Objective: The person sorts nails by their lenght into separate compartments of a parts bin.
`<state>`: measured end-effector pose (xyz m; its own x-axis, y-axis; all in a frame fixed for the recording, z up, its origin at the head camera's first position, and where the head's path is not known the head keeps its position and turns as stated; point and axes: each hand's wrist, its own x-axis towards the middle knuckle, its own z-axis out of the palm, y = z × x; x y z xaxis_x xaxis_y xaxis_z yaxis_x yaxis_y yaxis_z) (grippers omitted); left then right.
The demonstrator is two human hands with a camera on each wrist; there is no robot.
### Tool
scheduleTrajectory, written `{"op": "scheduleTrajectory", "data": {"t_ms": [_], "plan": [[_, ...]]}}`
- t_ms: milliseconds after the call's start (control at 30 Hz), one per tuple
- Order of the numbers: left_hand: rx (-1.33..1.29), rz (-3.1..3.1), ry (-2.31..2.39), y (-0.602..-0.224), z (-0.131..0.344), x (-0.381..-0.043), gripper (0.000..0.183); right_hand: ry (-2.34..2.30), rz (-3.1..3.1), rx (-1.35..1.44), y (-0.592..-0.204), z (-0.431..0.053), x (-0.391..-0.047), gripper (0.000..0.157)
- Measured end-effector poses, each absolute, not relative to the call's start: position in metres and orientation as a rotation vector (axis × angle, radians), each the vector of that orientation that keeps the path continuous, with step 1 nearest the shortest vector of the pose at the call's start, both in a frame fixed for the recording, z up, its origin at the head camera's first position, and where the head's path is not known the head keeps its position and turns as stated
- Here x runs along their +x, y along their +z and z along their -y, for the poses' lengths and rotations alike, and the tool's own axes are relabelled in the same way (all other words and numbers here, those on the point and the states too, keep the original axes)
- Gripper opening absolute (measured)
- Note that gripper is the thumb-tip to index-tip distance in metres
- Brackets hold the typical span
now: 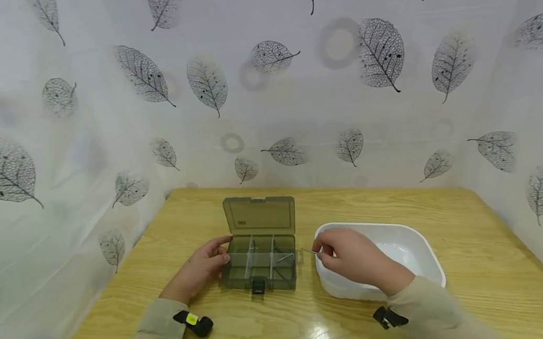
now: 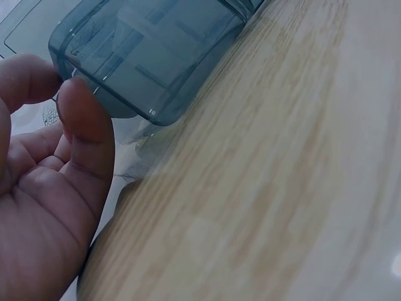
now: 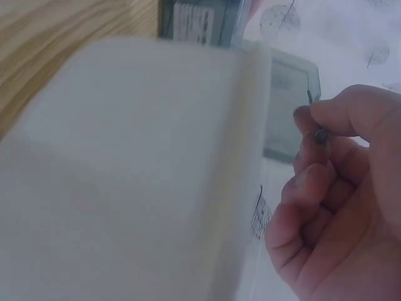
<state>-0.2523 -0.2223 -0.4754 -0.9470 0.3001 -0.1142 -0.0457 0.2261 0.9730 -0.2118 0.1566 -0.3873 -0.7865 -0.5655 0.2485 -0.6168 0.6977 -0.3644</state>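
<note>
Between the compartment box (image 1: 280, 284) and the white tub (image 1: 339, 288), we hold one metal fastener (image 1: 310, 251), pinched by thumb and fingertips of the right hand (image 1: 352, 256). It is slim and straight, silvery in the head view; the right wrist view shows a thin dark shank with a rounded, dark, broader end. Our right hand is above the tub's left rim. With the left hand (image 1: 203, 264), we grip the left end of the box, thumb and fingers bent against its wall.

The box is smoky and translucent, with its lid (image 1: 263, 213) raised at the rear, a latch (image 1: 258, 286) at the front and dividers forming six compartments. Thin fasteners (image 1: 285, 257) lie in the right-hand compartments.

Both containers stand on a yellowish wood-grain tabletop (image 1: 250, 331), which reflects a bright glare at the front. A whitish curtain (image 1: 304, 103) with dark leaf prints encloses the rear and sides.

In the head view, the held fastener's long axis runs nearly crosswise; its thin end points left, toward the box.
</note>
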Motion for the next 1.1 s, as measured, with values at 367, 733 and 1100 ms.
{"op": "scheduleTrajectory", "data": {"t_ms": [367,733,1100], "plan": [[0.231,-2.212,1.803,-0.476,0.222,-0.251,0.056,0.680,2.824,0.932,-0.392,-0.109,-0.212,0.014],[0.251,-2.236,1.776,-0.474,0.223,-0.252,0.056,0.660,2.917,0.864,-0.400,-0.094,-0.214,0.014],[0.278,-2.222,1.778,-0.471,0.221,-0.250,0.059,0.603,2.870,0.895,-0.395,-0.111,-0.213,0.016]]}}
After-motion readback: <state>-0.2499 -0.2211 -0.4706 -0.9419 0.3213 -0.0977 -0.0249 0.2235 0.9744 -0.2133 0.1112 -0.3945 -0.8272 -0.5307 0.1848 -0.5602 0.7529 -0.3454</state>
